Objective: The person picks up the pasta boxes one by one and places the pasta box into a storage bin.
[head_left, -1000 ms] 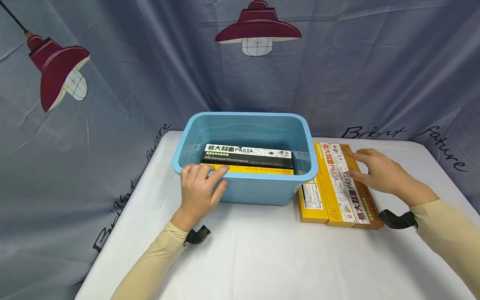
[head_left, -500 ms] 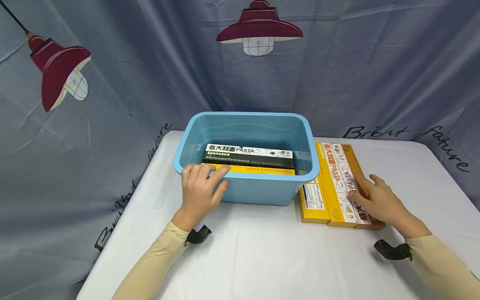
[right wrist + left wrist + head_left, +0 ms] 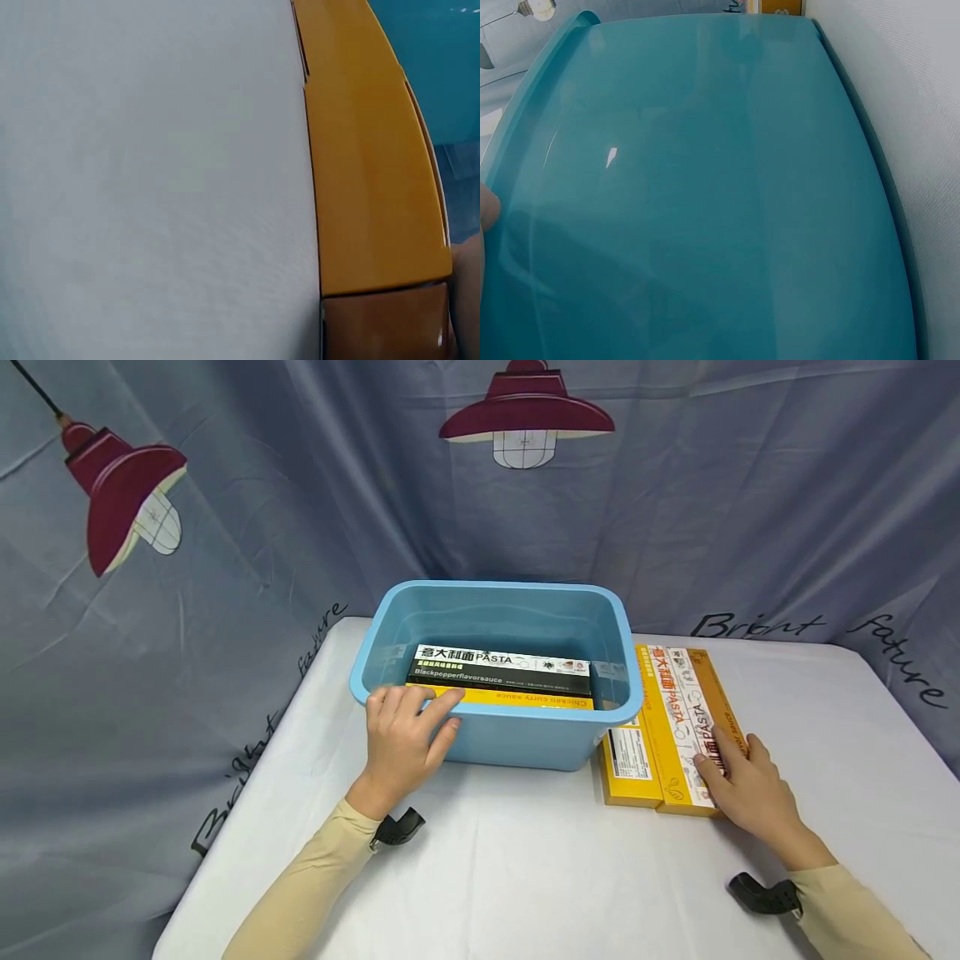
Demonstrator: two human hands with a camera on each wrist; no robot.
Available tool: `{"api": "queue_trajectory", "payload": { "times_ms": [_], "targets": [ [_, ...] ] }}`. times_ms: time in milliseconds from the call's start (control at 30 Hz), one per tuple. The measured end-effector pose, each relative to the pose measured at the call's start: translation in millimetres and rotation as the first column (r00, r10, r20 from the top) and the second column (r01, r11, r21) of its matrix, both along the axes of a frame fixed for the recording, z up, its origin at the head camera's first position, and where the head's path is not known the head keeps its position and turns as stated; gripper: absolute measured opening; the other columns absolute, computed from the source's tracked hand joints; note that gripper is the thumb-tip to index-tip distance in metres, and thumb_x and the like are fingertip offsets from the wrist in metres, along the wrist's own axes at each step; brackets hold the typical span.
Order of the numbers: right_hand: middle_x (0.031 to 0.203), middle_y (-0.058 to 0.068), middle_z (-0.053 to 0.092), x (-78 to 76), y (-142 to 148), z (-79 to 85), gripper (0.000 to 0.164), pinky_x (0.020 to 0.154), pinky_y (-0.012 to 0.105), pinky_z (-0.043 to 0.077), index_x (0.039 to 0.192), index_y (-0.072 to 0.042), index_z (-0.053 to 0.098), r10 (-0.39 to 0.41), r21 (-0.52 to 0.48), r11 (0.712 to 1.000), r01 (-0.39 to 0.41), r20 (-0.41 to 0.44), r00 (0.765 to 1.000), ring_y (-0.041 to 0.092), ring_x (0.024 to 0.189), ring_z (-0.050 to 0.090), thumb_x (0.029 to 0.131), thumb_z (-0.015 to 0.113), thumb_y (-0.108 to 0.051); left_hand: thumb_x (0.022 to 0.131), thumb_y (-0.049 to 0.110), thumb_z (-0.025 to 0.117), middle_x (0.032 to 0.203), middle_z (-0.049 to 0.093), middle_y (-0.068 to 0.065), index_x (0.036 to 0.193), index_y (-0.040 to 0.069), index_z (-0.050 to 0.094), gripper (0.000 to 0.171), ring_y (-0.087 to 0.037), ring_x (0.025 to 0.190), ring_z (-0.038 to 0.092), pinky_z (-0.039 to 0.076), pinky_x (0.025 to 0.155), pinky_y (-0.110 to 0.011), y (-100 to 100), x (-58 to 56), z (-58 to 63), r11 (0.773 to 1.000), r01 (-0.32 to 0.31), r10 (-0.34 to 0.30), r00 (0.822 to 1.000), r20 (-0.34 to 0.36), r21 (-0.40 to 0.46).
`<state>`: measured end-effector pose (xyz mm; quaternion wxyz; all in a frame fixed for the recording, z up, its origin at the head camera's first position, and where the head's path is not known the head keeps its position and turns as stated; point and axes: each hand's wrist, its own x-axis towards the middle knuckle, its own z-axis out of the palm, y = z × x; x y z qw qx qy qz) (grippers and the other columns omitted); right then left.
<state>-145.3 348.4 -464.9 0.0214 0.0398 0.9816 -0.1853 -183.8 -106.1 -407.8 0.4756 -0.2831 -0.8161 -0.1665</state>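
Note:
My left hand holds the near rim of a blue plastic bin, fingers over the edge and thumb along the outer wall. In the left wrist view the bin wall fills most of the picture, a fingertip at its left. Inside the bin stand a black pasta box and a yellow pasta box. On the right, my right hand rests over the near end of a brown pasta box, fingers spread across its top. The box's brown end shows in the right wrist view.
Two yellow pasta boxes, a middle one and a left one, lie flat beside the brown one, close against the bin's right side. A white cloth covers the table. Behind it hangs a grey-blue curtain with printed lamps.
My right hand has slid toward me along the brown box, from its far half to its near end. The left hand and the bin keep their places.

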Motion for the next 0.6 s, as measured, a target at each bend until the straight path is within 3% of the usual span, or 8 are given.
{"api": "queue_trajectory", "payload": {
  "times_ms": [300, 600],
  "targets": [
    [0.147, 0.054, 0.02, 1.6, -5.4, -6.0, 0.065, 0.082, 0.082, 0.04, 0.158, -0.001, 0.029, -0.01, 0.008, 1.0, 0.011, -0.07, 0.997, 0.074, 0.118, 0.038, 0.106, 0.042, -0.037, 0.106, 0.04, 0.047, 0.089, 0.064, -0.008, 0.11, 0.017, 0.075, 0.036, -0.029, 0.082, 0.057, 0.037, 0.083, -0.048, 0.3, -0.1, -0.6, 1.0, -0.003, 0.003, 1.0, -0.001, -0.007],
    [0.152, 0.051, 0.013, 1.9, -2.1, -9.7, 0.07, 0.08, 0.079, 0.04, 0.161, -0.006, 0.022, 0.017, 0.044, 0.999, -0.015, -0.047, 0.999, 0.07, 0.116, 0.038, 0.106, 0.038, -0.045, 0.106, 0.041, 0.046, 0.089, 0.064, -0.009, 0.11, 0.017, 0.075, 0.038, -0.03, 0.083, 0.057, 0.037, 0.084, -0.049, 1.2, -0.1, -0.8, 1.0, -0.006, 0.006, 1.0, 0.001, -0.001]
  ]
}}
